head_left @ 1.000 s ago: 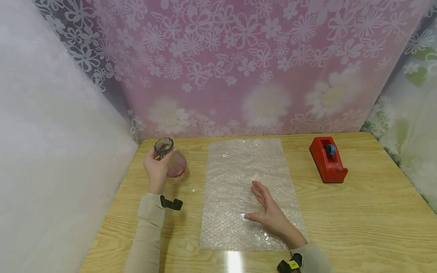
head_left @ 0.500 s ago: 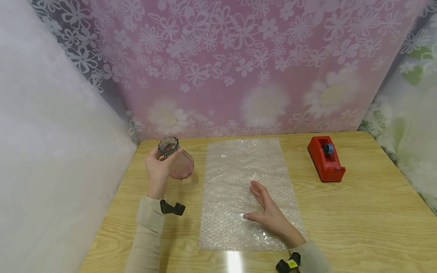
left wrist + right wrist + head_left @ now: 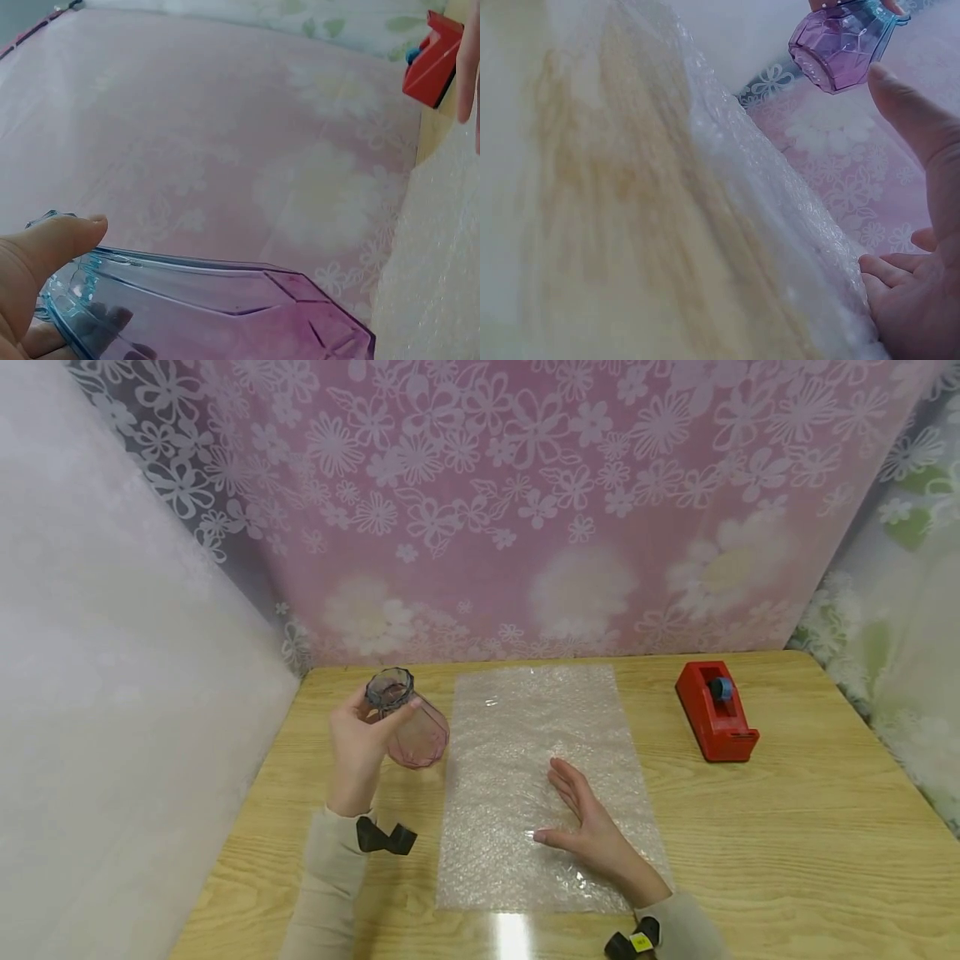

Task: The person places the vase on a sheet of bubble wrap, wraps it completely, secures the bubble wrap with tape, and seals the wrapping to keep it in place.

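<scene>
A faceted glass vase (image 3: 420, 737), blue at its neck and pink-purple toward its base, is tilted in my left hand (image 3: 358, 747). The thumb and fingers grip it around the neck, below the scalloped rim; in the left wrist view the fingers show through the vase (image 3: 225, 300). It hangs above the table, just left of a sheet of bubble wrap (image 3: 510, 793) that lies flat. Over the right part of that sheet is my right hand (image 3: 596, 831), thumb and fingers spread apart and holding nothing. Whether it touches the wrap is unclear.
A red tape dispenser (image 3: 723, 727) with a blue roll stands at the back right of the wooden table (image 3: 795, 843). Flowered pink cloth (image 3: 480, 527) hangs behind the table, with pale cloth (image 3: 135, 693) along the left side.
My left hand has carried the vase to the right and slightly nearer, toward the bubble wrap. The right hand has stayed almost in place.
</scene>
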Demonstrator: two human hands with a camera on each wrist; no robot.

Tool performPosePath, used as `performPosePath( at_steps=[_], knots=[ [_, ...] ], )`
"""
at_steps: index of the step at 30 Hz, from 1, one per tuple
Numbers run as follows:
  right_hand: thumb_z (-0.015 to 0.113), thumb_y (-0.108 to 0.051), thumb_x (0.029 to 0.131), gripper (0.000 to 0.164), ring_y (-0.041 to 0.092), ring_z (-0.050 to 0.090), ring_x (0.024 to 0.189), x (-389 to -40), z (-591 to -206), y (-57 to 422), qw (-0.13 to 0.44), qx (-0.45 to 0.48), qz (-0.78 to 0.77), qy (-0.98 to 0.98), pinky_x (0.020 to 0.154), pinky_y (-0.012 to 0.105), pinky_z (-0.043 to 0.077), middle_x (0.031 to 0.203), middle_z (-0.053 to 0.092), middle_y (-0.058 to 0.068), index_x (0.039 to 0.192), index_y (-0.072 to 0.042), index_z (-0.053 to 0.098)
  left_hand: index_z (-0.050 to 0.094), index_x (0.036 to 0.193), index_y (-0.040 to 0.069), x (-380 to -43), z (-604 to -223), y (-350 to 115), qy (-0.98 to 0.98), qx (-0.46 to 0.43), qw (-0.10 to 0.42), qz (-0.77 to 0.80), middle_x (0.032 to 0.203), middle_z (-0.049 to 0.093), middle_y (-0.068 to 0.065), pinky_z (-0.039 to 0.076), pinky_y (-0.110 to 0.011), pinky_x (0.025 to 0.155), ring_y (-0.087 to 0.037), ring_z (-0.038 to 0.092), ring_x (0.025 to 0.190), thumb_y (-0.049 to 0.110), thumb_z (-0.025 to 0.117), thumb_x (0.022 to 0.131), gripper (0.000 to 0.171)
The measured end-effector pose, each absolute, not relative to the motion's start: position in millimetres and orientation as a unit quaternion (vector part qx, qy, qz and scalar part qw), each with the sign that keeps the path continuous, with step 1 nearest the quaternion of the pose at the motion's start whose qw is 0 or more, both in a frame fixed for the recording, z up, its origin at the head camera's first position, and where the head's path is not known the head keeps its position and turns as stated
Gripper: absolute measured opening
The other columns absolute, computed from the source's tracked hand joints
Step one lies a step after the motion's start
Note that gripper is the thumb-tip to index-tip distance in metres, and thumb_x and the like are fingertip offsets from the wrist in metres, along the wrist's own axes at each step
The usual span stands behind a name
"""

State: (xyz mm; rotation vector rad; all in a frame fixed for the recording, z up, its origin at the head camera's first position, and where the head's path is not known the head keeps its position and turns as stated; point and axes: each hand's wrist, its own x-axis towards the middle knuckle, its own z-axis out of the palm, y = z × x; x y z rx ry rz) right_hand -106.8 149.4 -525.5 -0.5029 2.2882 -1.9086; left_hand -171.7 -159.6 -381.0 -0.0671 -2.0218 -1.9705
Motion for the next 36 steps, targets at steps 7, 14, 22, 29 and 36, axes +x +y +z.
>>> performPosePath(
  at_steps=[7,14,22,29,36],
  knots=[
    [0.084,-0.016,0.079,0.106,0.037,0.023,0.147,-107.6,-526.6,149.7,0.051,-0.178,-0.630,0.754,0.114,0.049,0.018,0.160,0.023,0.020,0.158,-0.010,0.013,0.072,0.116,0.012,-160.2,-377.5,-146.2,-0.710,-0.039,0.129,-0.692,0.110,0.070,-0.009,0.057,-0.035,0.079,-0.030,0.067,0.094,0.017,0.089,0.074,0.046],
    [0.084,-0.016,0.079,0.106,0.037,0.023,0.147,-107.7,-528.1,149.5,0.050,-0.183,-0.629,0.754,0.114,0.048,0.018,0.160,0.023,0.019,0.157,-0.009,0.013,0.072,0.115,0.011,-149.5,-375.3,-134.3,-0.709,-0.054,0.119,-0.693,0.106,0.072,-0.009,0.057,-0.037,0.079,-0.029,0.069,0.090,0.011,0.089,0.072,0.045],
    [0.084,-0.016,0.079,0.106,0.037,0.023,0.147,-107.8,-529.4,149.7,0.048,-0.181,-0.631,0.753,0.114,0.047,0.017,0.160,0.024,0.019,0.157,-0.011,0.014,0.073,0.114,0.011,-139.0,-377.8,-121.4,-0.710,-0.080,0.094,-0.693,0.108,0.071,-0.009,0.058,-0.038,0.074,-0.030,0.069,0.090,0.010,0.088,0.074,0.042],
    [0.083,-0.014,0.079,0.105,0.038,0.023,0.146,-107.4,-529.3,150.6,0.045,-0.188,-0.639,0.745,0.114,0.047,0.016,0.161,0.022,0.019,0.158,-0.010,0.013,0.072,0.114,0.009,-131.1,-383.2,-106.4,-0.703,-0.096,0.072,-0.701,0.107,0.072,-0.010,0.057,-0.036,0.075,-0.028,0.069,0.091,0.007,0.087,0.074,0.043],
    [0.083,-0.004,0.077,0.106,0.041,0.022,0.146,-107.7,-531.6,152.4,0.033,-0.213,-0.653,0.726,0.114,0.025,0.021,0.161,0.018,0.021,0.157,-0.006,0.014,0.073,0.113,0.013,-124.6,-391.5,-90.5,-0.705,-0.087,0.045,-0.703,0.107,0.072,-0.007,0.056,-0.036,0.076,-0.027,0.069,0.093,0.011,0.089,0.073,0.044]
  ],
)
